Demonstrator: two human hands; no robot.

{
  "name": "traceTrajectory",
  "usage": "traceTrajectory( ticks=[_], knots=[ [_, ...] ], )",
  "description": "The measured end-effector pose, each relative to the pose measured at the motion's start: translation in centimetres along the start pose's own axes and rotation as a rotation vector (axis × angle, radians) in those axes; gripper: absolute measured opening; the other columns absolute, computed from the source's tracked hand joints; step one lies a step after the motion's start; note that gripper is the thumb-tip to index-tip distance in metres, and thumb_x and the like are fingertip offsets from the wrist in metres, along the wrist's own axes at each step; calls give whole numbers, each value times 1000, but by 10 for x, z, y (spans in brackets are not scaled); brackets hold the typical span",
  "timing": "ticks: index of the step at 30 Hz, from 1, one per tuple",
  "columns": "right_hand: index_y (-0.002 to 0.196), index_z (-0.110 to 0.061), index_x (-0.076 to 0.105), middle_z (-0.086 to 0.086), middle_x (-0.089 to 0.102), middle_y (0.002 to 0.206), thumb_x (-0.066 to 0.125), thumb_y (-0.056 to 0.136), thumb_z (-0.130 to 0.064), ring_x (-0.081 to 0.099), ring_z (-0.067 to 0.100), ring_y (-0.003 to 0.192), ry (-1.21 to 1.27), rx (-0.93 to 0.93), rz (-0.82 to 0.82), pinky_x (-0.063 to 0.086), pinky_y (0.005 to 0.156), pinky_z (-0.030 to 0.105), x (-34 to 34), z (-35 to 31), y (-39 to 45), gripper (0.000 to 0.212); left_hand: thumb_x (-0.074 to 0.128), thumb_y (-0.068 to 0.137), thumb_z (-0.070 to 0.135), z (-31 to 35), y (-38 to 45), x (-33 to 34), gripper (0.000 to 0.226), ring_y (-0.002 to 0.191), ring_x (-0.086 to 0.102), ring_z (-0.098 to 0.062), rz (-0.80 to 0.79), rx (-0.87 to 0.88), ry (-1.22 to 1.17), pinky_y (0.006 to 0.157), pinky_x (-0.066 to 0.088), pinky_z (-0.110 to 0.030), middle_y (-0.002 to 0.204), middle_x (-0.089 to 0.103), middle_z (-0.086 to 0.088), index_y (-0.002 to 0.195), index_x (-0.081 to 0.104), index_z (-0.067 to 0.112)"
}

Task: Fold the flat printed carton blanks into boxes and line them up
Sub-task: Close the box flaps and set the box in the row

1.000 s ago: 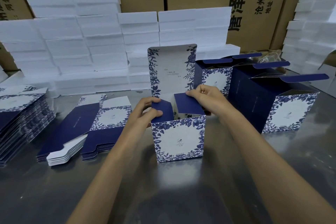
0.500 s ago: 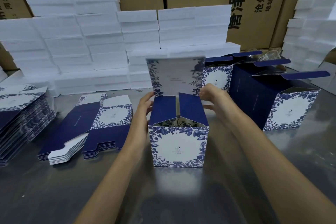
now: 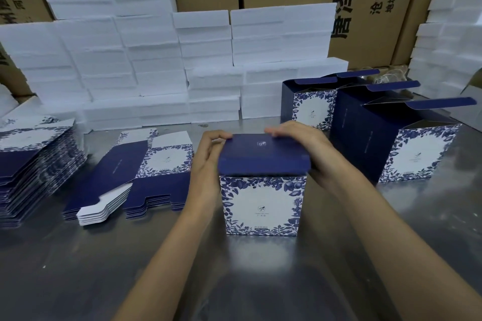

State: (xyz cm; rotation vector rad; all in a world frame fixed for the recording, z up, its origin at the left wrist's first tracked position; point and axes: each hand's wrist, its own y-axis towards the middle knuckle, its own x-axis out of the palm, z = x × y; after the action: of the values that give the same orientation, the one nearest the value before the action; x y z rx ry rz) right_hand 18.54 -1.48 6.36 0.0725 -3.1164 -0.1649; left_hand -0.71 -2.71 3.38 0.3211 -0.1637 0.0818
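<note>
Blue-and-white floral printed carton box (image 3: 262, 206): your left hand (image 3: 206, 161) and right hand (image 3: 305, 148) clasp its navy lid (image 3: 263, 155), pressed flat.

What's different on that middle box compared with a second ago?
The lid that stood upright has been folded down over the box. The left hand and right hand moved from the inner flaps to the lid's edges. The flat blanks and open boxes stayed put.

Matt printed card box (image 3: 262, 206), brushed metal table (image 3: 234, 281)
</note>
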Motion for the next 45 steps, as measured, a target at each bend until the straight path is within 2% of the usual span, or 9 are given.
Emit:
traceTrajectory(
  ticks=[3, 6, 14, 23, 30, 34, 38, 41, 45],
  knots=[
    [105, -19, 70, -1, 73, 101, 67, 93, -12, 68, 15, 84, -36, 88, -65, 52, 77, 28, -4, -4, -2, 15, 49, 95, 14, 10, 4, -1, 21, 85, 66, -5, 19, -68, 26, 66, 50, -14, 89, 72, 12, 85, 65, 20],
    [113, -16, 74, 3, 77, 108, 66, 89, -11, 68, 18, 96, -228, 174, -108, 49, 92, 35, -3, -23, 6, 26, 60, 92, 15, 24, 18, 0, 12, 79, 60, -9, -46, -140, 253, 63, 45, -19, 82, 65, 9, 82, 60, 20],
    [78, -15, 65, 3, 62, 71, 69, 84, -29, 54, 16, 62, -479, 165, 54, 42, 60, 24, 30, -33, 26, 15, 47, 95, 17, 52, 43, 36, 12, 67, 46, -18, -226, -284, 648, 55, 35, -24, 80, 54, -5, 88, 57, 16],
    [83, -14, 64, 6, 63, 80, 69, 94, -25, 56, 17, 72, -496, 73, 12, 46, 68, 28, 27, -25, 26, 16, 47, 97, 14, 41, 38, 39, 8, 79, 41, -20, -147, -278, 527, 65, 31, -32, 87, 48, -9, 91, 50, 17],
    [65, -20, 42, 5, 52, 75, 60, 99, -32, 48, 18, 63, -518, 100, 167, 34, 52, 24, 22, -21, 21, 40, 41, 103, 19, 33, 37, 31, 30, 71, 46, -23, -69, -222, 632, 60, 33, -29, 79, 49, -3, 74, 42, 16],
    [68, -13, 49, 5, 57, 77, 59, 100, -32, 54, 21, 71, -573, 90, 163, 41, 61, 28, 23, -21, 21, 38, 39, 104, 18, 32, 40, 31, 29, 72, 44, -21, -68, -185, 735, 57, 31, -28, 90, 54, -5, 75, 42, 15],
    [87, -6, 65, 2, 67, 93, 61, 98, -28, 59, 26, 101, -819, -194, 249, 48, 94, 42, 21, -25, 19, 25, 39, 102, 15, 31, 43, 33, 26, 81, 48, -25, -59, -175, 740, 63, 35, -29, 81, 54, 2, 78, 46, 15],
    [85, -14, 68, -2, 62, 93, 66, 95, -29, 54, 24, 103, -942, -392, 175, 43, 94, 42, 22, -28, 11, 18, 39, 99, 12, 31, 49, 37, 20, 101, 57, -29, -35, -158, 776, 85, 45, -34, 107, 64, -5, 94, 58, 10],
    [93, -25, 73, -9, 67, 99, 79, 83, -44, 54, 16, 107, -757, -368, 76, 41, 96, 31, 25, -15, -9, 22, 45, 97, 13, 29, 64, 40, 23, 111, 60, -34, 26, -122, 848, 94, 49, -39, 119, 69, -11, 98, 67, 4]
  ],
)
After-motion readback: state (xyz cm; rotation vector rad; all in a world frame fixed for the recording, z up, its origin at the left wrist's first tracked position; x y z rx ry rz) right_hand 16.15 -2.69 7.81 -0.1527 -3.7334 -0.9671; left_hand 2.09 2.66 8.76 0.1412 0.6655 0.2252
